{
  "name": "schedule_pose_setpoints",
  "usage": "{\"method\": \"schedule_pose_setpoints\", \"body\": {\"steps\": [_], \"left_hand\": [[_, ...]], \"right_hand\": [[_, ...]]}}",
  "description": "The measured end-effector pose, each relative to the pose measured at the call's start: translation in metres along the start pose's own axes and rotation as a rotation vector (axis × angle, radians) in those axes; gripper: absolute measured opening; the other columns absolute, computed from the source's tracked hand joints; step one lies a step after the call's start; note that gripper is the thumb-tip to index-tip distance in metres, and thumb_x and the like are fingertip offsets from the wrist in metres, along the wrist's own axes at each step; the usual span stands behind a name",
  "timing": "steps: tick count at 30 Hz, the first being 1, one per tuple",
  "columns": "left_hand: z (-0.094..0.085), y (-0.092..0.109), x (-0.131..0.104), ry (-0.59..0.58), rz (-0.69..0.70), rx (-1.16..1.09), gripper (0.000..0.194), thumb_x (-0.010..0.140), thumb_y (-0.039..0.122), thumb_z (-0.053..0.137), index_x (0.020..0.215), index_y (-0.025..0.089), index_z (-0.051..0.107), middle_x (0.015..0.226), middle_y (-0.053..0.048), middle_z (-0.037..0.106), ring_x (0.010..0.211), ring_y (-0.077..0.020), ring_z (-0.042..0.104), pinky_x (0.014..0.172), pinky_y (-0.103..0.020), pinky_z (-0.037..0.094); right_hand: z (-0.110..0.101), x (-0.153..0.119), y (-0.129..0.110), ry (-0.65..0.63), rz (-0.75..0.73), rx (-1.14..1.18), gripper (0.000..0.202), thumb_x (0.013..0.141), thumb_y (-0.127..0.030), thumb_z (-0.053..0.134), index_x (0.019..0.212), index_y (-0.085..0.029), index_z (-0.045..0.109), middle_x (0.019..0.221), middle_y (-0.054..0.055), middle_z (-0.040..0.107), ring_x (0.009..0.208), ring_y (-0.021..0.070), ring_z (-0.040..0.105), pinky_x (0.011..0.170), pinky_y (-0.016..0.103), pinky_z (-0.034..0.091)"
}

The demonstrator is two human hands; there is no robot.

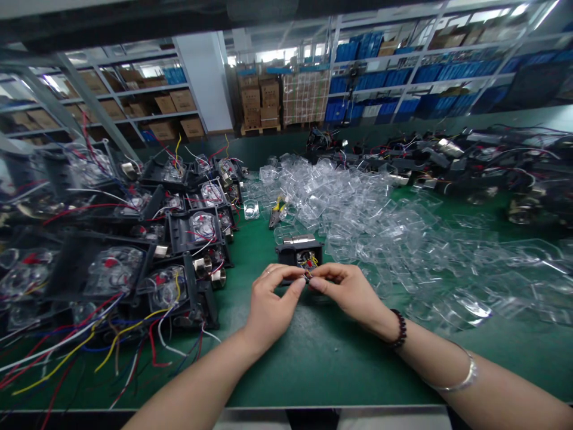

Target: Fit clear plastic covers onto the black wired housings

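A small black housing (pixel 286 255) with a metal fitting on its far side sits at the middle of the green table. Inside it, red and yellow parts show. At its near edge, my left hand (pixel 274 304) pinches thin wires between thumb and index finger. My right hand (pixel 347 291) meets it fingertip to fingertip, its thumb and index finger closed on the same wires. The wire ends are small and partly hidden by the fingers. Yellow-handled pliers (pixel 276 214) lie just beyond the housing.
Black housings with loose coloured wires (pixel 197 230) are piled at the left. Clear plastic covers (pixel 353 203) form a wide heap from the centre to the right. More dark assemblies (pixel 447 155) lie at the back right. Shelves with boxes and blue bins stand beyond the table (pixel 308 370).
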State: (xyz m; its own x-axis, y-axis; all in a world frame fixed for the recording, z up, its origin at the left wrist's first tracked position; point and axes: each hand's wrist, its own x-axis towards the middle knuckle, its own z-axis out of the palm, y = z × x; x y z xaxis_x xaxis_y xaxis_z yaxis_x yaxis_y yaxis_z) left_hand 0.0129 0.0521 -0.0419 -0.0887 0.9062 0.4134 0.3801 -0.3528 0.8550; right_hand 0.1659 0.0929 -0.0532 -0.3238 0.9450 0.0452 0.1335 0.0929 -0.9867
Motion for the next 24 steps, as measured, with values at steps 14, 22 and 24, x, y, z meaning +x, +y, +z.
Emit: {"method": "schedule_pose_setpoints", "body": {"steps": [14,22,24], "left_hand": [[0.003,-0.006,0.007,-0.138,-0.362,-0.252,0.022,0.068,0.019,0.064,0.089,0.016,0.067,0.070,-0.002,0.066,0.067,-0.0144,0.060,0.067,-0.025,0.047],[0.000,-0.010,0.012,-0.196,-0.167,-0.150,0.008,0.069,0.019,0.066,0.074,0.020,0.072,0.075,-0.003,0.064,0.077,-0.0169,0.057,0.073,-0.028,0.046],[0.000,-0.011,0.011,-0.214,-0.117,-0.137,0.015,0.070,0.018,0.064,0.083,0.022,0.072,0.079,-0.003,0.064,0.079,-0.0167,0.057,0.073,-0.028,0.046]], "right_hand": [[0.002,-0.005,0.001,0.013,-0.101,-0.077,0.015,0.068,-0.033,0.067,0.073,-0.020,0.073,0.076,0.004,0.074,0.073,0.0207,0.068,0.070,0.030,0.053],[-0.004,-0.001,-0.001,-0.131,-0.079,-0.049,0.025,0.072,-0.041,0.063,0.067,-0.018,0.071,0.065,0.003,0.070,0.063,0.0164,0.063,0.063,0.026,0.050],[-0.006,0.001,-0.003,-0.180,-0.067,-0.045,0.031,0.073,-0.045,0.060,0.063,-0.017,0.069,0.059,0.002,0.067,0.060,0.0147,0.060,0.061,0.025,0.048]]}}
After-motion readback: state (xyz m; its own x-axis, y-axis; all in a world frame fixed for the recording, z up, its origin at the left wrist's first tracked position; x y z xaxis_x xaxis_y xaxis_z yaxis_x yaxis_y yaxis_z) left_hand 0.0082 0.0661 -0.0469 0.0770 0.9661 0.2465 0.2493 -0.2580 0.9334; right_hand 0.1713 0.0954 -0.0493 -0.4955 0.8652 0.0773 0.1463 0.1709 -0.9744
